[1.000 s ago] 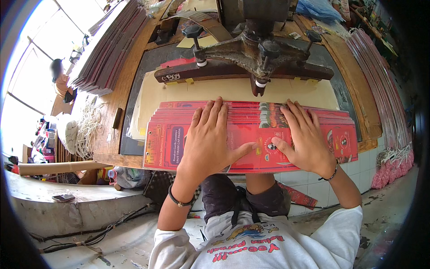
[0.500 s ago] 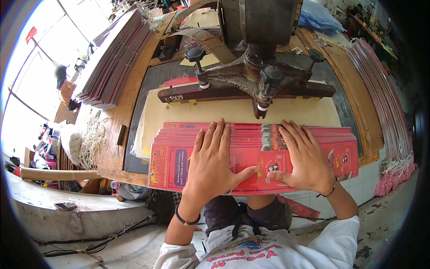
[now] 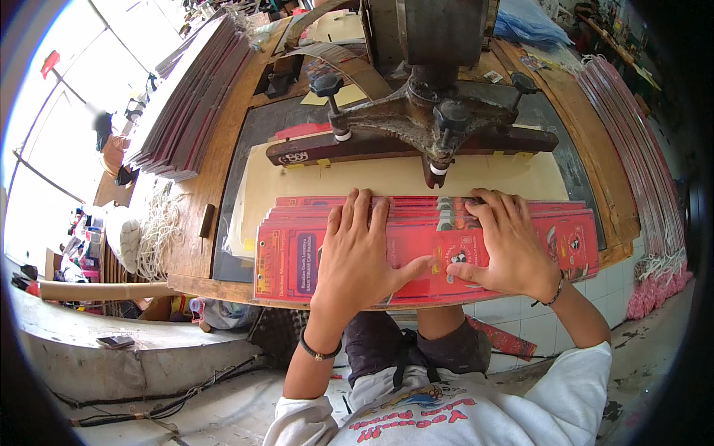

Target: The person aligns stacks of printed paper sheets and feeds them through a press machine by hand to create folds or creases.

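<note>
A fanned stack of red printed sheets lies at the near edge of the bench, long side toward me. My left hand rests flat on its left half, fingers spread and the tips bent at the far edge. On the right half lies my right hand, its fingers likewise apart and reaching that edge. Both thumbs point inward across the top sheet, with a gap between them. Just beyond the stack, a cream board extends under the dark bar of a heavy press.
Tall piles of flat folded pieces stand at the left and right. White cord hangs by the bench's left side. A small dark block lies on the wooden border. A phone rests on a ledge.
Both hands and the stack have shifted slightly away from me, toward the press bar. My fingertips now bend more at the far edge of the sheets.
</note>
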{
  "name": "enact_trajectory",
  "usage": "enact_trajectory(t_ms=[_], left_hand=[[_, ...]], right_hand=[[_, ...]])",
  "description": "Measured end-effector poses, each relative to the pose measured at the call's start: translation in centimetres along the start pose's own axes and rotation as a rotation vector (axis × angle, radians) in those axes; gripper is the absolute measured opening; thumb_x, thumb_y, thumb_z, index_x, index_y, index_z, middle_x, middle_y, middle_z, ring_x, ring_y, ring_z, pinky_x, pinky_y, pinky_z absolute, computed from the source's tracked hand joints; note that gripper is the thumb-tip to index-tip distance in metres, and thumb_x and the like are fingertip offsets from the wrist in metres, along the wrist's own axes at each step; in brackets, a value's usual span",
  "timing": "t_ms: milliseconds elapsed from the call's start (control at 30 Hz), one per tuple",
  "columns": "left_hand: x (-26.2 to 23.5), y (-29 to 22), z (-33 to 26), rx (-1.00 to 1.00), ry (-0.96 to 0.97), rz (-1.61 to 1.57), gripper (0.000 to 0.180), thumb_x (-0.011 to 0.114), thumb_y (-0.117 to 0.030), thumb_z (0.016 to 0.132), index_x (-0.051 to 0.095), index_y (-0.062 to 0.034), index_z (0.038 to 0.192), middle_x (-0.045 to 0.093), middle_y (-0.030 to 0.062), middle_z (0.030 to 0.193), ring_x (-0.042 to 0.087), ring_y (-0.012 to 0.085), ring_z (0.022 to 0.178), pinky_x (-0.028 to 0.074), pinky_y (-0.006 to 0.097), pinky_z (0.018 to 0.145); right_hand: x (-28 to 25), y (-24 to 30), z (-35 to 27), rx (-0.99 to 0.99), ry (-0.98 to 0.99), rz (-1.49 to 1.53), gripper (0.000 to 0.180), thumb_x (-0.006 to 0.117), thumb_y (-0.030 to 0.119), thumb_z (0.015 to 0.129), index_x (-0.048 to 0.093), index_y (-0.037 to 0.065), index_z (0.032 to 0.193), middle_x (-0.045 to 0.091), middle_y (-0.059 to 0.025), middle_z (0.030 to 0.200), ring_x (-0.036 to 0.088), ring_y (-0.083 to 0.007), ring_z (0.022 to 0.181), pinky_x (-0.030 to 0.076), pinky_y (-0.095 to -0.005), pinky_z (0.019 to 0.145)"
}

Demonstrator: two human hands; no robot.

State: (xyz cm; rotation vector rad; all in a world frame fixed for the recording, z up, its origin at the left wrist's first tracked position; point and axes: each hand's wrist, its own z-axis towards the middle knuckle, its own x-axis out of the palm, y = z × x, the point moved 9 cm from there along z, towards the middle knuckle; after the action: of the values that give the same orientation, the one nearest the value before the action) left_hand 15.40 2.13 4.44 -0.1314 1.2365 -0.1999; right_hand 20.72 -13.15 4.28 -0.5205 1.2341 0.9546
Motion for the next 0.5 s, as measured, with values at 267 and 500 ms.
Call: enact_trajectory(t_ms=[267, 500], left_hand=[[0.0, 0.2, 0.1, -0.011, -0.019, -0.033, 0.082, 0.068, -0.057, 0.067, 0.048, 0.0038, 0.118, 0.047, 0.0218, 0.120, 0.043, 0.0352, 0.117, 0.032, 0.046, 0.099], [-1.8, -0.6, -0.9, 0.006, -0.176, -0.022, 0.093, 0.072, -0.059, 0.061, 0.044, 0.0028, 0.124, 0.044, 0.0229, 0.122, 0.039, 0.0377, 0.120, 0.028, 0.046, 0.102]], right_hand=[[1.0, -2.6, 2.1, 0.052, 0.324, 0.149, 0.088, 0.072, 0.061, 0.065, 0.045, -0.001, 0.122, 0.046, -0.0200, 0.116, 0.044, -0.0355, 0.111, 0.035, -0.0428, 0.095], [0.8, -2.4, 3.8, 0.115, 0.635, 0.313, 0.069, 0.083, 0.048, 0.057, 0.054, 0.005, 0.103, 0.060, -0.0144, 0.094, 0.058, -0.0271, 0.084, 0.046, -0.0348, 0.073]])
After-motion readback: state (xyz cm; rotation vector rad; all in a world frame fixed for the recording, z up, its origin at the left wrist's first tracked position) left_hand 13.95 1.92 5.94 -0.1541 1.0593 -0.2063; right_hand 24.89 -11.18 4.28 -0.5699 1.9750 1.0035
